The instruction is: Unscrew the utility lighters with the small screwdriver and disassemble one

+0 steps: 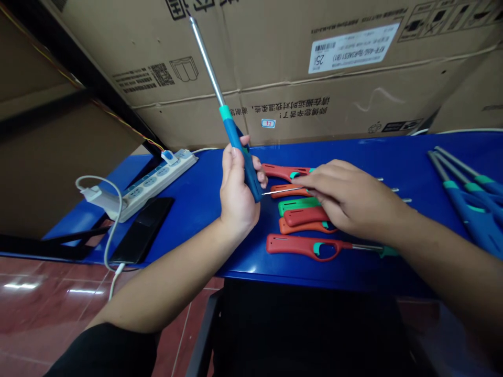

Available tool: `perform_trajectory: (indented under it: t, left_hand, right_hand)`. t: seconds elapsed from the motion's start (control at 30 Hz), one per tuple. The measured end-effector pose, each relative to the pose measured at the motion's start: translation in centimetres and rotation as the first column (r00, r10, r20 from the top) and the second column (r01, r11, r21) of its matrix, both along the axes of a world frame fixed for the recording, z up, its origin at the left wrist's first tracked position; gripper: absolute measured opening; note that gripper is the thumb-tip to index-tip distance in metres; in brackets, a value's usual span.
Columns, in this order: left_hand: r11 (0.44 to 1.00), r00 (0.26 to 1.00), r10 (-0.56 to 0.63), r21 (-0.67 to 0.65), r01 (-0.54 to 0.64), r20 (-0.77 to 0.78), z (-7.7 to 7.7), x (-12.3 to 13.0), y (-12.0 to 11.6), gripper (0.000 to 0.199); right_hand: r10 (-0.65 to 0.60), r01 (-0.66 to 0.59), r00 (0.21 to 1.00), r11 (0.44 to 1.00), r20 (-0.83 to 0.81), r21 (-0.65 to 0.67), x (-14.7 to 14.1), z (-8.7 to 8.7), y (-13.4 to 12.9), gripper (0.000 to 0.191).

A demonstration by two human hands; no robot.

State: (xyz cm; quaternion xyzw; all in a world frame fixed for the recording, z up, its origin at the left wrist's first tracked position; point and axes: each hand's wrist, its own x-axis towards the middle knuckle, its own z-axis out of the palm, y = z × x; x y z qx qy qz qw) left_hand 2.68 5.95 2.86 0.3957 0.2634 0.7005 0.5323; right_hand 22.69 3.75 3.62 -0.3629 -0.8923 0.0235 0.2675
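My left hand (238,196) is wrapped around a blue gas lighter (250,175), tilted with its long metal tube pointing up and away to the left. The bottom end of its handle faces my right hand (349,196). Pinched in my right fingers is a thin metal rod (283,191), its tip at or very near that bottom end; whether it goes in I cannot tell. The rod's other end is hidden by my hand. Beneath my right hand lie several red, orange and green lighters, partly covered. A red lighter (288,244) lies closest to the table's front edge.
Several blue lighters (461,201) lie on the blue table (243,262) at the right. To the left are a white power strip (151,183) with plugs and cables, and a black phone (143,230). A large cardboard box (283,84) stands along the back.
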Motion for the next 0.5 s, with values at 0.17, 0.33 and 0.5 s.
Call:
perform_trajectory:
  t: [0.17, 0.33, 0.5]
  left_hand:
    - [1.0, 0.999, -0.026, 0.012, 0.026, -0.031, -0.2, 0.1, -0.2, 0.022]
    - [0.99, 0.991, -0.128, 0.046, 0.13, -0.033, -0.6, 1.0, -1.1, 0.021]
    - [0.982, 0.986, -0.155, 0.097, 0.161, -0.067, -1.2, 2.0, -2.1, 0.021]
  right_hand:
    - [-0.215, 0.17, 0.964, 0.952, -0.159, -0.255, -0.4, 0.3, -0.5, 0.005]
    - [-0.196, 0.091, 0.96, 0.891, -0.198, -0.445, -2.2, 0.0, -1.1, 0.027]
    - [-0.17, 0.058, 0.97, 0.857, -0.175, -0.511, -3.8, -0.4, -1.4, 0.023]
